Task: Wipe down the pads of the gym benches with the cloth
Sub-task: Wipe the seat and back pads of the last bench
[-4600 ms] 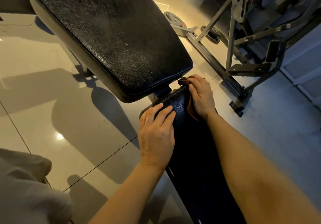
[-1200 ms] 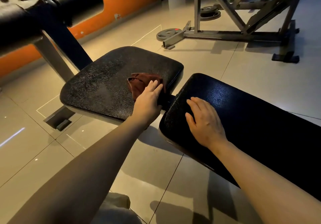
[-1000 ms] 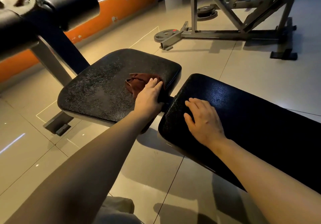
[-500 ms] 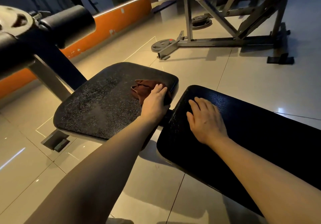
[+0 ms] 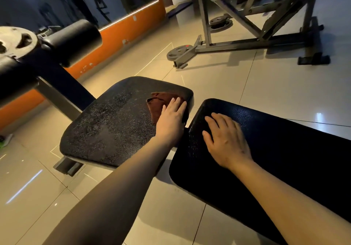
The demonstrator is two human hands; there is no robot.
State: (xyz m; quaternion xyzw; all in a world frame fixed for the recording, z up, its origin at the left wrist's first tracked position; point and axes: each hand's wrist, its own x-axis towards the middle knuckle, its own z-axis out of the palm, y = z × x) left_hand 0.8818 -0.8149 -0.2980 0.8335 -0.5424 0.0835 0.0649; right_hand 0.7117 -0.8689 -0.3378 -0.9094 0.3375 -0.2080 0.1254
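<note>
Slid a little toward the far right corner of the seat pad (image 5: 114, 123) since half a second ago, cloth (image 5: 158, 103) and left hand (image 5: 171, 119) together; right hand (image 5: 227, 140) unmoved. Left hand laid flat on the brown cloth, fingers straight and close together, pressing down rather than gripping, fingertips almost at the pad's far right edge. Cloth bunched, partly hidden under the palm, sticking out to the left and far side of the fingers. Seat pad black and pebbled, with a dull greyish film over its left and near parts. Right hand spread palm-down on the left end of the long back pad (image 5: 275, 159), fingers relaxed and slightly apart, holding nothing. Back pad glossy black, running off to the right, parted from the seat pad by a narrow gap. Far left, a roller cushion (image 5: 74, 37) on a dark post beside a pale weight plate (image 5: 15, 41). Far right, a grey machine frame (image 5: 247, 28) standing on the tiled floor (image 5: 266, 85), with a small plate (image 5: 179, 52) lying by its foot. Orange wall band (image 5: 117, 41) beneath a mirror at the far side.
</note>
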